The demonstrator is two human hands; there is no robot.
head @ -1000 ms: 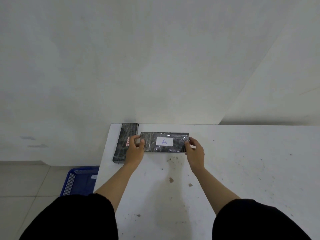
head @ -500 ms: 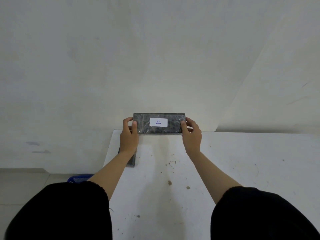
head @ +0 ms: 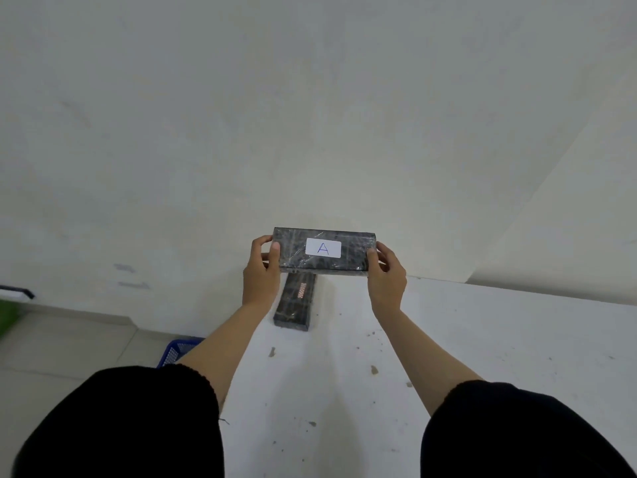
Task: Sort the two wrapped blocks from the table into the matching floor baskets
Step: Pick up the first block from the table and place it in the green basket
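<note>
A dark wrapped block with a white label marked "A" point(head: 324, 250) hangs in the air above the table's far left corner, face towards me. My left hand point(head: 261, 270) grips its left end and my right hand point(head: 386, 274) grips its right end. A second dark wrapped block point(head: 295, 305) lies flat on the white table point(head: 482, 357), just below the lifted one, its long side pointing away from me. A blue floor basket point(head: 175, 350) shows only a corner beside my left forearm; the rest is hidden.
The table's left edge runs under my left arm, with tiled floor point(head: 62, 346) beyond it. White walls stand close behind the table. A green object point(head: 8, 315) sits at the far left edge of view.
Both hands lifted the "A" block off the table and raised it to face me. The view turned left, so the second block now shows under it.
</note>
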